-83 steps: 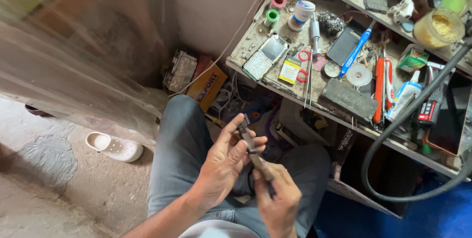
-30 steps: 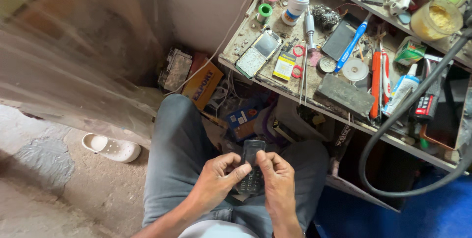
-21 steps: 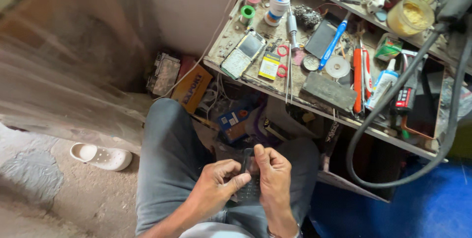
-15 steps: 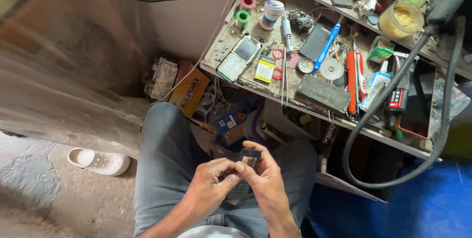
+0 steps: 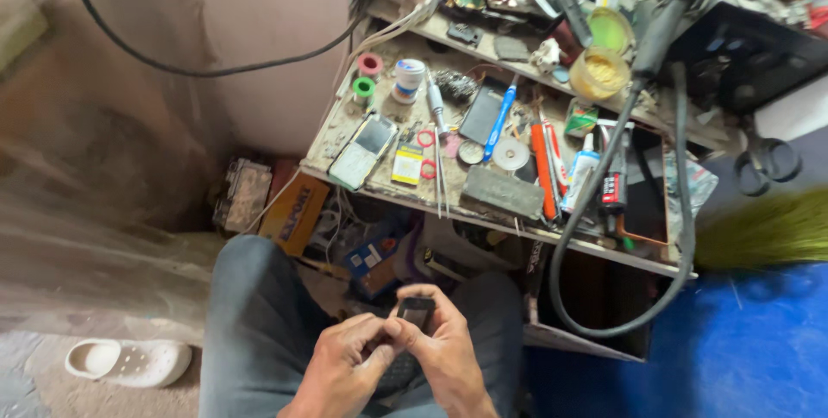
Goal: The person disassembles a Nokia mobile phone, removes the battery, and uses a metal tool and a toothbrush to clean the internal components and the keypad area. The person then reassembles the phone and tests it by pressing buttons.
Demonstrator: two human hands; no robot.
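Observation:
Over my lap, both hands hold a small dark phone (image 5: 412, 314). My left hand (image 5: 338, 366) grips its left side, thumb pressed against the edge. My right hand (image 5: 444, 353) wraps the right side, fingers curled round the top. Only the phone's upper end and a bit of keypad show; the rest is hidden by my fingers. My knees in grey trousers (image 5: 250, 314) lie beneath.
A cluttered wooden workbench (image 5: 405, 198) stands ahead with a pale phone (image 5: 364, 150), screwdrivers, tape rolls, a blue pen and orange tools. A thick black hose (image 5: 604, 211) loops down its front. A white clog (image 5: 129, 362) lies at the left; blue floor at the right.
Earlier my hands held a thin tool over the phone; now both hands clasp the phone itself. The view has swung so the bench sits higher and more central.

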